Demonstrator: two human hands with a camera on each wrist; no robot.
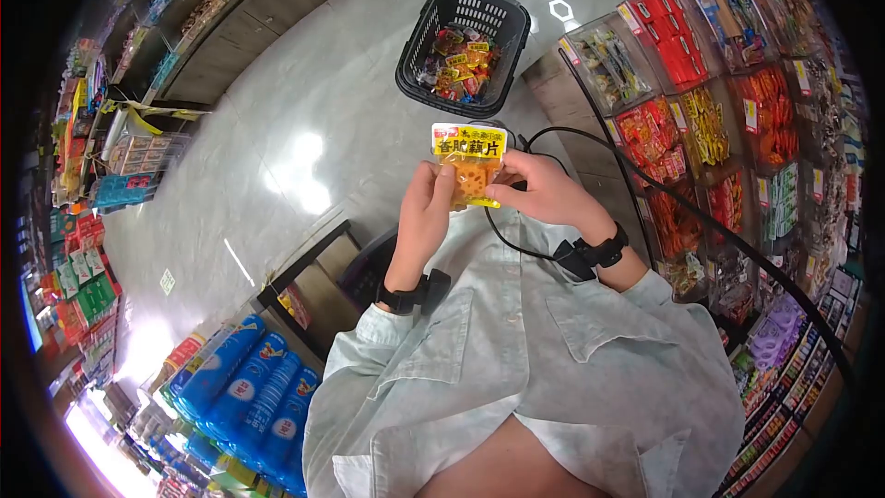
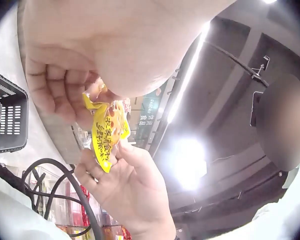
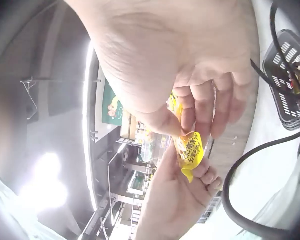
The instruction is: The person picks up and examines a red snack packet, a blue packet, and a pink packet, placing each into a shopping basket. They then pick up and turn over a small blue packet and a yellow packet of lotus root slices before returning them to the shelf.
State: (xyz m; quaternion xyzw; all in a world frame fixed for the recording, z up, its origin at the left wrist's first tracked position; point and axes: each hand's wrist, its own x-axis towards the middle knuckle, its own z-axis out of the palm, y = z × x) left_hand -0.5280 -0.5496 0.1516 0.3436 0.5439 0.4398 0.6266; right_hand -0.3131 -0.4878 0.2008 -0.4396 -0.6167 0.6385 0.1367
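Between both hands is a small yellow snack packet (image 1: 470, 161) with black Chinese lettering and a clear window showing an orange-brown filling. The left hand (image 1: 426, 207) pinches its left side, thumb across the front. On the opposite side the right hand (image 1: 550, 192) grips the lower right edge between thumb and fingers. In the left wrist view the packet (image 2: 109, 127) is tilted, its yellow back facing the camera. The right wrist view shows the packet's yellow end (image 3: 191, 152) between the two hands. Beyond it on the floor stands a black basket (image 1: 406, 69) with several colourful packets inside.
Bins of packaged snacks (image 1: 678, 120) line the right side. Blue bottles (image 1: 249, 387) stand at lower left, near the body. A black cable (image 1: 701, 212) loops across from the hands to the right. Shelves (image 1: 212, 32) run along the upper left beside the grey floor (image 1: 267, 120).
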